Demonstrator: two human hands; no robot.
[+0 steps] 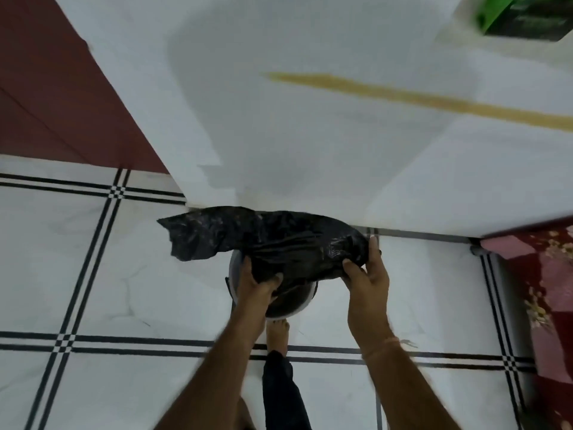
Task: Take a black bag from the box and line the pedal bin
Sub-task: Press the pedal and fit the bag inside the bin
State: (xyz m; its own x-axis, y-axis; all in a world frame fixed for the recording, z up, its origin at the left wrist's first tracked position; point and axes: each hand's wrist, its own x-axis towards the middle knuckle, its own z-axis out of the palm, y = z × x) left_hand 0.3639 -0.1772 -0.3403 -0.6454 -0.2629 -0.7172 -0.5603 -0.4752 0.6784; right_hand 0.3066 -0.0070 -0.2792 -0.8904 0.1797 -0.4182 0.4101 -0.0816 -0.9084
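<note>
A crumpled black bag [269, 240] is stretched sideways just above the round pedal bin [293, 307], which stands on the floor against the white wall. My left hand [259, 282] pinches the bag's lower left part. My right hand [367, 271] grips its right end. The bag's loose left corner sticks out past the bin. Most of the bin is hidden under the bag and my hands; only its near rim shows. A green and black box [524, 18] sits at the top right, blurred.
The floor [130, 274] is white tile with black lines. My bare foot [277, 332] and dark trouser leg are right at the bin's near side. A dark red door [52, 88] is at left. A red floral cloth [542, 290] covers furniture at right.
</note>
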